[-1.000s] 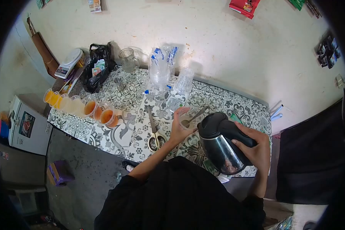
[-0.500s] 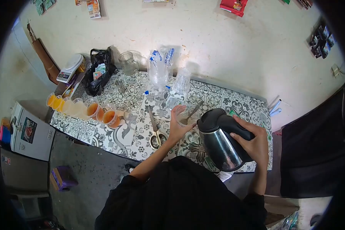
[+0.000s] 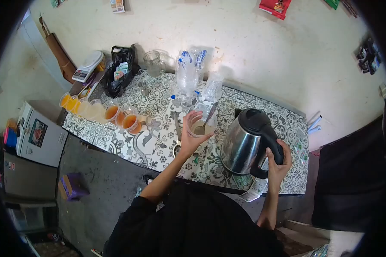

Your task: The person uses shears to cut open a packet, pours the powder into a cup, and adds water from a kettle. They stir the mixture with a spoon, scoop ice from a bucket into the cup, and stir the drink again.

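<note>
My left hand (image 3: 190, 140) is wrapped around a clear plastic cup (image 3: 206, 129) that holds some cloudy, pale liquid. A metal spoon (image 3: 211, 112) leans in the cup, its handle pointing up and away from me. To the right, my right hand (image 3: 280, 165) grips the black handle of a steel electric kettle (image 3: 237, 147), which is nearly upright with its lid closed. Scissors (image 3: 176, 136) lie just left of the cup, partly hidden by my left hand. An opened paper sachet (image 3: 256, 189) rests at the table's near edge below the kettle.
On the left of the patterned table (image 3: 133, 143) stands a row of filled cups (image 3: 133, 127), orange, pale and amber-brown. Along the back are a black bag (image 3: 111, 88), a glass mug (image 3: 153, 67), wrapped plastic cups (image 3: 187, 75) and stacked clear cups (image 3: 213, 88). A kitchen scale (image 3: 88, 65) sits far left.
The kettle has gone from tilted toward the cup to nearly upright, lower over the table. The cup now shows cloudy liquid and sits slightly left of the kettle. The view has shifted a little.
</note>
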`<state>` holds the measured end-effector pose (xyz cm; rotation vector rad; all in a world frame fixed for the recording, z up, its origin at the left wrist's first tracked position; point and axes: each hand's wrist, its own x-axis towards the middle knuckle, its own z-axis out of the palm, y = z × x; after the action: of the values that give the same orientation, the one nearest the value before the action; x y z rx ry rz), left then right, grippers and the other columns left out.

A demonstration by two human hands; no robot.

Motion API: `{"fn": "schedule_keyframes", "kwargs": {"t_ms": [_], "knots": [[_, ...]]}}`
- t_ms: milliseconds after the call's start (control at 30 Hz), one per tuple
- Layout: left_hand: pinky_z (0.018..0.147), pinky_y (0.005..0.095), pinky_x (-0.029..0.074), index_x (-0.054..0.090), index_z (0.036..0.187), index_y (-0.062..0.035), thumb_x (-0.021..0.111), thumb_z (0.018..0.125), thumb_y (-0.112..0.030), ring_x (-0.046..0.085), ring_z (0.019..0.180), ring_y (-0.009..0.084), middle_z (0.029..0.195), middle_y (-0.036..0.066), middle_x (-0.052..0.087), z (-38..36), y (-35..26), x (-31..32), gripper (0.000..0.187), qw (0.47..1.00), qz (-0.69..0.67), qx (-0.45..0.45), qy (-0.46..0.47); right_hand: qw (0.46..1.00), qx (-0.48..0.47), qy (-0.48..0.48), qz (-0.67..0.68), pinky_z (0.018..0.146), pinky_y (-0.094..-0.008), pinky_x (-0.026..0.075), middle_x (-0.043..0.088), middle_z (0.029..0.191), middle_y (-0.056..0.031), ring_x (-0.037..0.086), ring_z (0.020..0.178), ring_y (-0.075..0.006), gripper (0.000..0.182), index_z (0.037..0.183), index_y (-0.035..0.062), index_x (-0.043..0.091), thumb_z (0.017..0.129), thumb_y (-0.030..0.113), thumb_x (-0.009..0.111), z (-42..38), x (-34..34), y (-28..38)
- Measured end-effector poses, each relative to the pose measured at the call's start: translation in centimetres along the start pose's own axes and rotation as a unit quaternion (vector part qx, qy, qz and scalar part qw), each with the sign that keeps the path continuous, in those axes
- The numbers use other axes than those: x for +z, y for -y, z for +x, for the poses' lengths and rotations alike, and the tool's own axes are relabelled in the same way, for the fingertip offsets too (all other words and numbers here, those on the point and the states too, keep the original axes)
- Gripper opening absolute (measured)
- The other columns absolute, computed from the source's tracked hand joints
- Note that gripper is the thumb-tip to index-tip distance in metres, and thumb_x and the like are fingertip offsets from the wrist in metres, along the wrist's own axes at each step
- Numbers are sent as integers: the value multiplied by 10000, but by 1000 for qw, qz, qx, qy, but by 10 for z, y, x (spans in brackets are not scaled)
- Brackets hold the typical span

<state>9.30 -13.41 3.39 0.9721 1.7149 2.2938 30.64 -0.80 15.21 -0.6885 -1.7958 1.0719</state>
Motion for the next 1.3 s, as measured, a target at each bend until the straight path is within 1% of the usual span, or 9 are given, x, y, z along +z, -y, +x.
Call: {"fn": "schedule_keyframes", "kwargs": {"t_ms": [433,633,700,767,867,967,1000,1067,1300], "knots": [[990,378,321,305,1229,-44,852,521,-134,427,1149,239,1204,138,446,-28,-77,-60,900,999,8,12,-30,996,-30,-87,-2,861,-293,380,390,1225,-144,448,1018,-195,391,1198,6,418,837,31,564,-40,46,-81],[989,374,325,298,1210,-40,851,524,-129,425,1153,237,1204,148,436,-78,-124,-121,885,994,29,-13,-103,944,-169,-219,-179,868,-380,320,399,1069,-127,407,971,-242,509,1201,-11,368,856,328,525,-49,51,-43],[987,371,326,295,1213,-39,850,527,-129,424,1155,237,1203,147,437,-97,-143,-145,887,990,10,-28,-137,967,-176,-171,-67,860,-366,348,404,1066,-128,415,977,-250,530,1138,-28,345,865,412,458,-68,82,-19],[986,365,328,300,1212,-37,848,530,-125,428,1150,231,1200,141,440,-115,-159,-173,880,988,24,-20,-150,992,-100,48,64,836,-343,357,442,1013,-125,424,960,-235,448,1056,-16,432,879,395,398,-106,146,35],[977,359,341,313,1206,-24,852,519,-131,438,1138,216,1198,132,444,-146,-187,-220,880,982,45,-31,-182,881,-25,437,180,672,-242,320,438,867,-39,386,761,-118,648,1213,-21,450,817,490,497,-145,239,108],[973,358,345,314,1205,-19,851,516,-135,441,1130,216,1198,131,444,-181,-211,-274,881,971,58,-54,-224,784,-54,596,164,581,-250,318,444,650,14,386,577,-96,336,1106,53,561,815,217,593,-186,301,162],[969,357,351,315,1206,-20,850,517,-135,443,1126,218,1196,132,444,-192,-217,-293,879,967,79,-41,-239,779,-58,600,173,581,-250,318,444,650,14,386,577,-96,336,1106,53,561,815,217,593,-198,320,179],[966,357,355,314,1207,-19,851,517,-136,444,1126,219,1197,133,443,-214,-230,-333,882,961,98,-47,-253,717,-298,610,157,547,-269,347,528,638,-17,408,520,-122,118,888,68,598,787,128,590,-224,353,207],[952,370,381,310,1212,-13,846,512,-131,441,1140,236,1206,143,436,-255,-250,-459,889,938,156,-64,-302,650,-374,632,198,577,-292,389,521,659,-7,495,577,-177,109,892,117,604,784,107,594,-324,438,253]]}}
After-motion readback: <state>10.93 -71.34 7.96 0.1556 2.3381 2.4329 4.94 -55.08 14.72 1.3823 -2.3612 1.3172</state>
